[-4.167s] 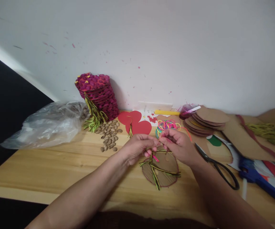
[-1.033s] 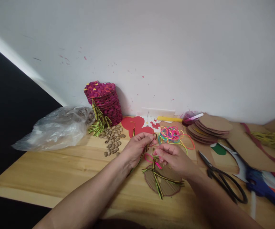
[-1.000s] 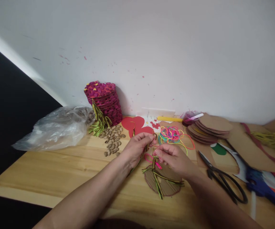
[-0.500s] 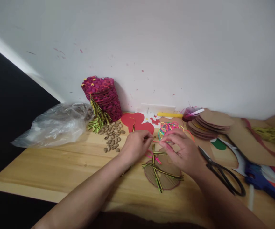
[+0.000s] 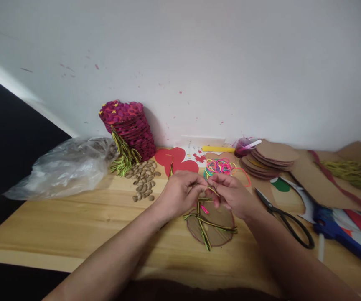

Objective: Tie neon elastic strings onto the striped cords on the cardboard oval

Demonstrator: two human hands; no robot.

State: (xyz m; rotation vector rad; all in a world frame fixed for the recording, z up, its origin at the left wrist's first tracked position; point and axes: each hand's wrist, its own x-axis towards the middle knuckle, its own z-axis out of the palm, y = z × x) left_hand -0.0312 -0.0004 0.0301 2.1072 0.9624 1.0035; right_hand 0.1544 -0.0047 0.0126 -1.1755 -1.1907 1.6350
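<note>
My left hand [image 5: 180, 193] and my right hand [image 5: 230, 195] meet over a brown cardboard disc [image 5: 221, 228] on the wooden table [image 5: 74, 225]. Both pinch the top of a bundle of yellow, green and black cords [image 5: 205, 221] that lies spread across the disc. A pink rubber band [image 5: 204, 208] sits round the cords just below my fingers. A heap of bright rubber bands [image 5: 220, 166] lies right behind my hands.
Black scissors [image 5: 285, 218] lie right of the disc, then a blue glue gun [image 5: 340, 232]. A stack of cardboard discs [image 5: 270, 158] stands at the back right. Seeds [image 5: 143, 179], red paper hearts [image 5: 176, 161], a magenta decorated stack [image 5: 130, 127] and a clear plastic bag [image 5: 64, 165] lie left.
My hands have drawn together again at the top of the cords, and the right hand has lifted off the disc. The view has shifted slightly.
</note>
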